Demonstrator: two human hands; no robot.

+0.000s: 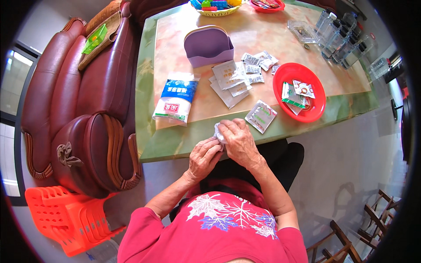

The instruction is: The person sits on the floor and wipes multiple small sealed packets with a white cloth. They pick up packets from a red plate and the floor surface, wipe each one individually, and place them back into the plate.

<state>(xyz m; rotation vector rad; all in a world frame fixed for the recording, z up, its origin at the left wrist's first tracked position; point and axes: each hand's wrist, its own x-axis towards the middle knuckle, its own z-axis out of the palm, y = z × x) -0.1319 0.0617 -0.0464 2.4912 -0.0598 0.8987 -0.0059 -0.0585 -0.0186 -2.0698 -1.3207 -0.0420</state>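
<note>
At the near edge of the table, a crumpled white wad (219, 134), like a tissue or wipe, is bunched between my hands. My right hand (240, 143) grips it from above with bent fingers. My left hand (204, 158) closes around its lower end, fingers curled. Just beyond my right hand lies a flat white square sachet (261, 116) with green and red print. A red plastic plate (319, 103) to the right carries several small packets. Overlapping pale sachets (230, 83) and smaller white packets (258, 65) are spread farther back.
A blue-and-white bag (176, 98) lies left of a purple open holder (208, 46). Clear bottles (333, 37) stand at the back right, beside a clear plastic tray (302, 30). A yellow basket (215, 11) holds colourful blocks. A dark red sofa (103, 61) flanks the table.
</note>
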